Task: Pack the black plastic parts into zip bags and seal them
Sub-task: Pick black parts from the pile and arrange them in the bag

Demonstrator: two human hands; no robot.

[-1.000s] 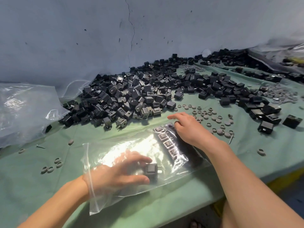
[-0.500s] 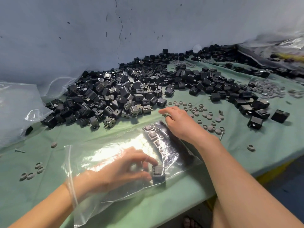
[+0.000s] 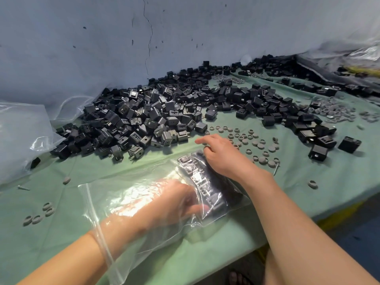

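A clear zip bag lies flat on the green table cover, its open zip edge toward me at the left. My left hand is inside the bag up to the wrist. Its thumb and fingertips hold a black plastic part at the near end of a row of black parts packed along the bag's closed end. My right hand rests on top of the bag over that row, fingers spread and lightly bent. A big pile of loose black parts lies behind the bag.
Grey rings and a screw lie scattered right of my right hand, with a heap of rings further back. Loose black parts sit at the right. A large plastic bag lies at the left. The table's front edge is near.
My left hand has pushed deeper into the bag, carrying the black part rightward up against the row. My right hand has stayed on the bag.
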